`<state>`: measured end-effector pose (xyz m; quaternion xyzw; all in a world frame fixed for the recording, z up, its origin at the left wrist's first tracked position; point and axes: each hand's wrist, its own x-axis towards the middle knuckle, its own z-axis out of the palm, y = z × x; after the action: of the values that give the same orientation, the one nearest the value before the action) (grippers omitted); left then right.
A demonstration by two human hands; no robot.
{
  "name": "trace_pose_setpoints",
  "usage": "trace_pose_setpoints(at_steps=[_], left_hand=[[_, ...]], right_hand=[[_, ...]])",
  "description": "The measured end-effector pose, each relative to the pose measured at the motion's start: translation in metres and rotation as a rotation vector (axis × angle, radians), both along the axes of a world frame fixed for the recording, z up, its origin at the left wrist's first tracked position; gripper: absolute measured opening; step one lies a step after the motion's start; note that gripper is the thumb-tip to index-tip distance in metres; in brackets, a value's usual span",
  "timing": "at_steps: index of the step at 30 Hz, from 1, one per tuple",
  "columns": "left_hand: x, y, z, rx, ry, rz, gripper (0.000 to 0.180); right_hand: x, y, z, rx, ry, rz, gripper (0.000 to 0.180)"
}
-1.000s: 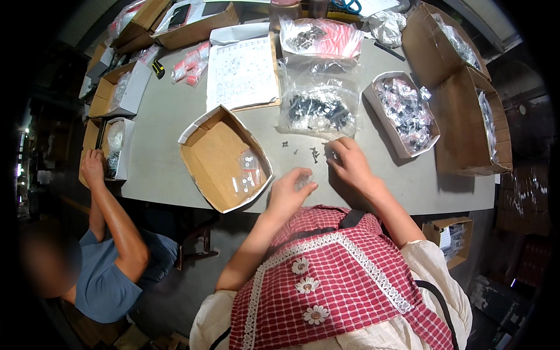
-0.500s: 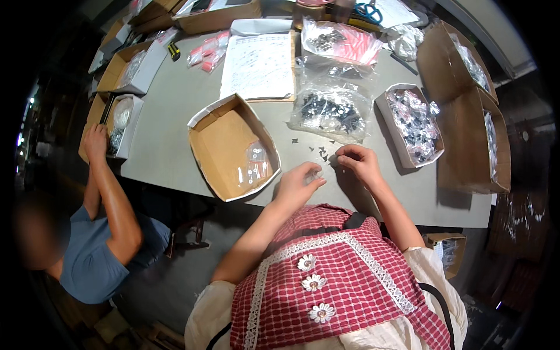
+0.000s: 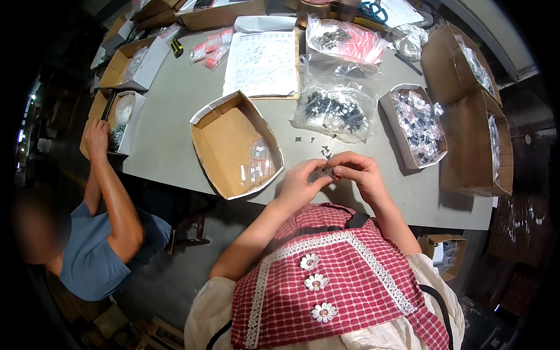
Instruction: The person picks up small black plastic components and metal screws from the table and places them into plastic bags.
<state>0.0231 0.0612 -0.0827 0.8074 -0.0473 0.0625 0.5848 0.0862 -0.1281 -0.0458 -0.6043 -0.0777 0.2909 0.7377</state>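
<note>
My left hand is closed on a small clear plastic bag just over the table's near edge. Against the bag's right end, the fingers of my right hand are pinched together; what lies between them is hidden. Several small dark metal pieces, perhaps screws, lie loose just beyond my hands. To the left stands an open shallow cardboard box with a few small clear bags inside. Farther back, a large clear bag holds many dark pieces.
On the right are a white box of small filled bags and tall cardboard boxes. Behind lie a clipboard with paper, a bag with red stripes and blue scissors. At left, a co-worker's hand reaches into a box.
My right hand has moved left from the loose dark pieces to the small bag, and my two hands now meet. The view has shifted slightly.
</note>
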Motion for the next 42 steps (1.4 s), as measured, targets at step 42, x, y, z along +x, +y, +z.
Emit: trace_pose_setpoints(at_steps=[42], left_hand=[[0.002,0.007,-0.003,0.119,-0.186,0.094,0.039]], right_hand=[[-0.003,0.015,0.014,-0.385,-0.938,0.044,0.02]])
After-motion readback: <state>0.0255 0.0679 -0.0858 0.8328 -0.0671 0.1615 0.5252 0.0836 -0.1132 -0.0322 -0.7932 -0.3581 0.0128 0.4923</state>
